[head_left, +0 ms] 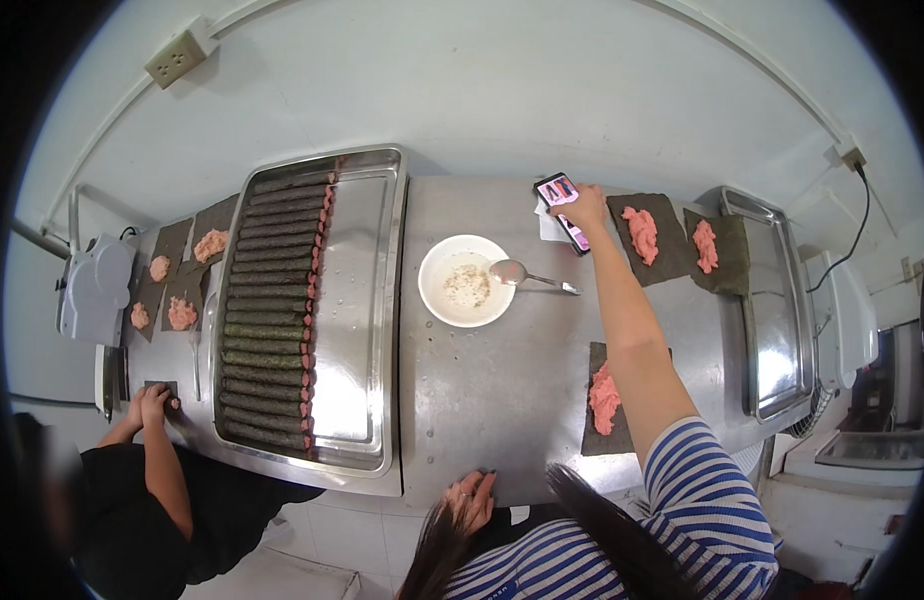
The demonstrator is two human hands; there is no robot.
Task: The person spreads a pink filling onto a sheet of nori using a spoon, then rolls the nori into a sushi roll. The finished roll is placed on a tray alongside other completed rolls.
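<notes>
Left hand (470, 500) loosely curled at 6 o'clock by the table (492, 400) edge, can't tell if it's holding anything. Pink-topped seaweed sheet (604, 398) at 4. Right hand (585, 207) touching the phone (556, 189) near 2 o'clock, can't tell if it's gripping.

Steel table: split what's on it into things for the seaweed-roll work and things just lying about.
Likely in the work:
seaweed sheets
pink filling
seaweed rolls
large tray
second tray
white bowl
metal spoon
utensil

Likely just lying about:
smartphone, at the right hand
white item by it
</notes>
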